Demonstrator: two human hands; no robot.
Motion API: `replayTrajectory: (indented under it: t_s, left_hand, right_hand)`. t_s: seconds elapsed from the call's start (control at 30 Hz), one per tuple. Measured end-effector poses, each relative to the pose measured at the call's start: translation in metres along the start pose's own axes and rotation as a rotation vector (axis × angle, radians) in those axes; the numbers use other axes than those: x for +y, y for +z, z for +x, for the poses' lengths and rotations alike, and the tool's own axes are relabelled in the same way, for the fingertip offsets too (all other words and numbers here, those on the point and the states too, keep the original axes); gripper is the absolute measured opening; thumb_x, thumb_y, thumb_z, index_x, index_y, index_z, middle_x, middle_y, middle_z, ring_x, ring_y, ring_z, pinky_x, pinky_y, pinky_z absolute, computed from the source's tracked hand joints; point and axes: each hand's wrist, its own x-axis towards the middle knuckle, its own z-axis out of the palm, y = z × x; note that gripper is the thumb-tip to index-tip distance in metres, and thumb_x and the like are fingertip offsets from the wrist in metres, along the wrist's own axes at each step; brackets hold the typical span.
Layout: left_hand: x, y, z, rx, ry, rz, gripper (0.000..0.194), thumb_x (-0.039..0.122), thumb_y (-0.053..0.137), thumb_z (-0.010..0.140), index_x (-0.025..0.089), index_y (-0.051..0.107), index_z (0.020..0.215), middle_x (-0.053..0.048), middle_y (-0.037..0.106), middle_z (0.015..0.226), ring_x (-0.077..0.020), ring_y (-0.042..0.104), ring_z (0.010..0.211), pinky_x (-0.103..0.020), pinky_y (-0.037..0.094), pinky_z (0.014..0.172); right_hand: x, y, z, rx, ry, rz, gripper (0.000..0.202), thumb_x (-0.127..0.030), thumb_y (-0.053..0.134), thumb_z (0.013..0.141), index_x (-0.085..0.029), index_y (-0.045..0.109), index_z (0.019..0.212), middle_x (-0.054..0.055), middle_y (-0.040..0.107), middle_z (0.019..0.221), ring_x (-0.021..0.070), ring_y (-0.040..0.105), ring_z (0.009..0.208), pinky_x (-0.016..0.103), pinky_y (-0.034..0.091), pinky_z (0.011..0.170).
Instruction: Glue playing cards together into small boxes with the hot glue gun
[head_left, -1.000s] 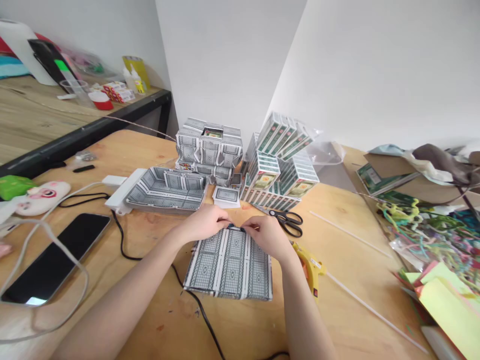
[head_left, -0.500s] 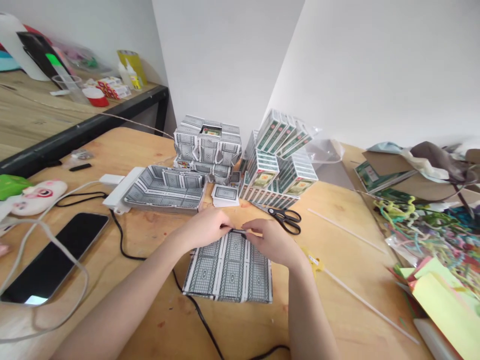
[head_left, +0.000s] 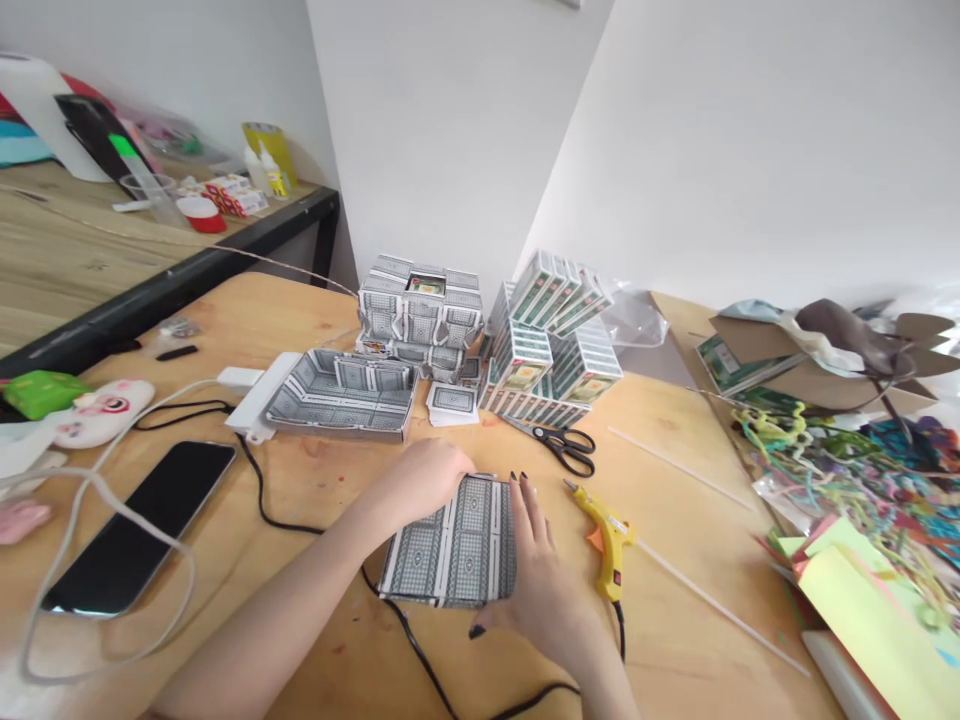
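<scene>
A flat panel of joined grey-patterned playing cards [head_left: 465,550] lies in front of me on the wooden table. Closed at the panel's upper left edge is my left hand [head_left: 435,475], its fingertips mostly hidden, pinching that edge. My right hand [head_left: 536,570] spans the panel's right side with fingers spread, the thumb near the lower right corner. To the right lies a yellow glue gun [head_left: 613,545]. Beyond the panel are a small stack of cards [head_left: 453,398] and black-handled scissors [head_left: 566,448].
An open card-covered tray [head_left: 341,395] stands back left, near a larger card-covered box [head_left: 420,305]. Stacked card packs [head_left: 536,340] rise behind the scissors. A phone [head_left: 142,525] and white cable lie left; colourful yarn [head_left: 862,480] and paper lie right. A black cord crosses the front.
My right hand has left the panel's top edge and moved down to its right side, fingers spreading. The glue gun shows fully now. The camera view has shifted slightly.
</scene>
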Motion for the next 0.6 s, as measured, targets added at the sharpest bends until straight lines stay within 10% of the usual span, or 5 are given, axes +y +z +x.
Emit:
replayTrajectory:
  t_s: [0.23,0.4,0.6]
  left_hand:
    - [-0.002,-0.012,-0.005,-0.016,0.014,-0.029,0.031,0.017,0.042,0.081,0.024,0.068,0.096,-0.003,0.068,0.101,-0.0191,0.06,0.092,-0.029,0.04,0.08]
    - [-0.021,-0.02,0.001,-0.056,-0.149,-0.128,0.021,0.028,0.05,0.077,0.015,0.066,0.074,-0.004,0.067,0.073,-0.0159,0.059,0.067,-0.025,0.039,0.061]
    - [-0.038,-0.03,-0.001,-0.136,-0.249,-0.534,0.025,0.034,0.06,0.071,0.013,0.06,0.084,-0.005,0.066,0.084,-0.0156,0.059,0.073,-0.025,0.042,0.063]
  right_hand:
    - [-0.001,-0.007,0.01,0.004,-0.136,0.068,0.13,-0.025,0.08,0.04,-0.021,-0.002,0.141,0.016,0.008,0.146,0.031,0.013,0.135,0.046,0.03,0.103]
    - [-0.01,-0.024,0.028,-0.06,-0.312,0.051,0.119,-0.028,0.078,0.042,-0.018,0.01,0.139,0.017,0.016,0.142,0.029,0.021,0.132,0.042,0.031,0.103]
    - [-0.018,-0.032,0.033,-0.006,-0.482,-0.078,0.102,-0.031,0.072,0.05,-0.013,0.018,0.135,0.021,0.02,0.139,0.0321,0.017,0.132,0.047,0.028,0.103]
